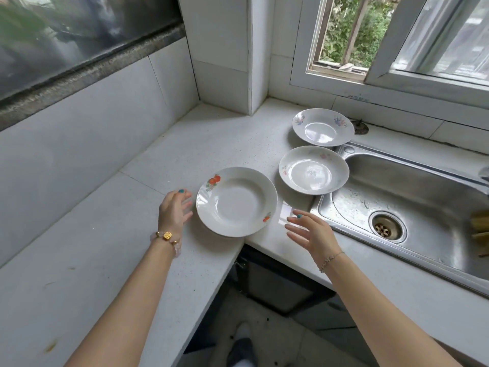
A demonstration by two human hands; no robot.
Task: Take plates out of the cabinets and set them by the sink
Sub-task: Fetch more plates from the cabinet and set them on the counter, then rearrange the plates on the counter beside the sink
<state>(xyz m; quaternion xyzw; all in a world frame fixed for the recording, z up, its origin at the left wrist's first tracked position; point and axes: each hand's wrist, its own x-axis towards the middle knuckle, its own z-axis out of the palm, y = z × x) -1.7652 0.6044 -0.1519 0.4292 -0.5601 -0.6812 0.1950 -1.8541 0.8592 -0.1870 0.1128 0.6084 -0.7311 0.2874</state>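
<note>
Three white plates lie on the white counter (111, 250) left of the steel sink (412, 197). The nearest plate (236, 201), with red fruit prints, rests at the counter's inner corner, its front rim just over the edge. A second plate (313, 169) overlaps the sink's left rim. The third plate (323, 127), with blue and pink flowers, sits behind it near the window. My left hand (174, 209) hovers just left of the nearest plate, fingers apart, holding nothing. My right hand (311, 233) is spread to that plate's right, apart from it.
A tiled pillar (225, 54) stands in the counter's back corner. The window (370, 35) is partly slid aside behind the sink. A drain (385, 229) lies in the basin, a brownish object (480, 229) at its right edge. Dark cabinet fronts (277, 282) run below the counter.
</note>
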